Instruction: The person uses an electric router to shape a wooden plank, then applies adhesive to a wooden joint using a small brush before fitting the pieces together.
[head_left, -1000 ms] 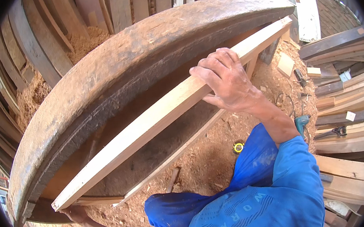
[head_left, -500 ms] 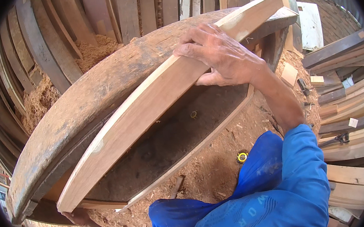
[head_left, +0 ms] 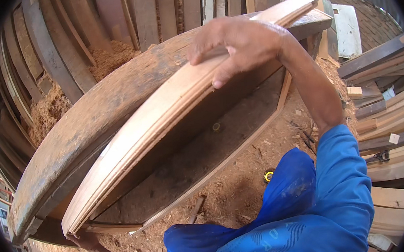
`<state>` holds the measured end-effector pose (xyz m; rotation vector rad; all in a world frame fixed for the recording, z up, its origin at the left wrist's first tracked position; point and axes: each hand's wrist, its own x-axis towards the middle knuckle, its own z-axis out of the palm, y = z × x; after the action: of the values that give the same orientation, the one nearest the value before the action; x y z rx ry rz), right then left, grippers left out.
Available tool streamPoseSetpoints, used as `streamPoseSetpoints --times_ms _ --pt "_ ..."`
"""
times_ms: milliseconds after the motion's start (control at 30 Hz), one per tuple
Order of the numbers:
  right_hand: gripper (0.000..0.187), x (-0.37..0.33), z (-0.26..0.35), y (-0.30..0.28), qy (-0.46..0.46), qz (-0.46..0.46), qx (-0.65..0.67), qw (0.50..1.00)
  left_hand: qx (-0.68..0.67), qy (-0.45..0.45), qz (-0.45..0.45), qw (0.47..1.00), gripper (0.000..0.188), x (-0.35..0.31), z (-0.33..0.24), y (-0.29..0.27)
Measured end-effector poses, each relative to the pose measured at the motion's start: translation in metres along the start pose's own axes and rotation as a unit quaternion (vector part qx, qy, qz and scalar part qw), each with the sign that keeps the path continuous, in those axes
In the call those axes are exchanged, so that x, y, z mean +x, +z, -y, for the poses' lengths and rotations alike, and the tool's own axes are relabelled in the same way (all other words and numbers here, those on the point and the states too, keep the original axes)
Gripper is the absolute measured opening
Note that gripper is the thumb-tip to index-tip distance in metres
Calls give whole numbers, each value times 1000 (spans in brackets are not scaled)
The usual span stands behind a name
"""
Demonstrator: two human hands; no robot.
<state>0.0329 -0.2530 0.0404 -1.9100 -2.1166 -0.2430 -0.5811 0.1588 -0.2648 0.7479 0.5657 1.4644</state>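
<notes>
On sawdust floor, right hand gripping plank

floor: sawdust | walls: leaning planks — stacked boards right | light: daylight
</notes>
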Motion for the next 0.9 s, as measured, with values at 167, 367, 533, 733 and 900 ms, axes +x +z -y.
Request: streamPoseSetpoints --times_ms 167,367,533,733,900 --pt "46 -17 21 25 15 31 -59 998 25 37 -16 999 69 1 -7 2" --pt "27 -46 18 70 -24 -174 -141 974 64 20 12 998 66 -8 -12 11" --pt "31 -46 0 102 -37 -350 -266 898 90 28 30 995 58 -10 -12 12" --pt "47 -42 -12 104 -46 -408 -198 890 142 47 4 989 61 -28 -9 44" --pt "47 -43 -13 90 -74 -276 -263 922 141 21 -53 988 71 -32 -8 42"
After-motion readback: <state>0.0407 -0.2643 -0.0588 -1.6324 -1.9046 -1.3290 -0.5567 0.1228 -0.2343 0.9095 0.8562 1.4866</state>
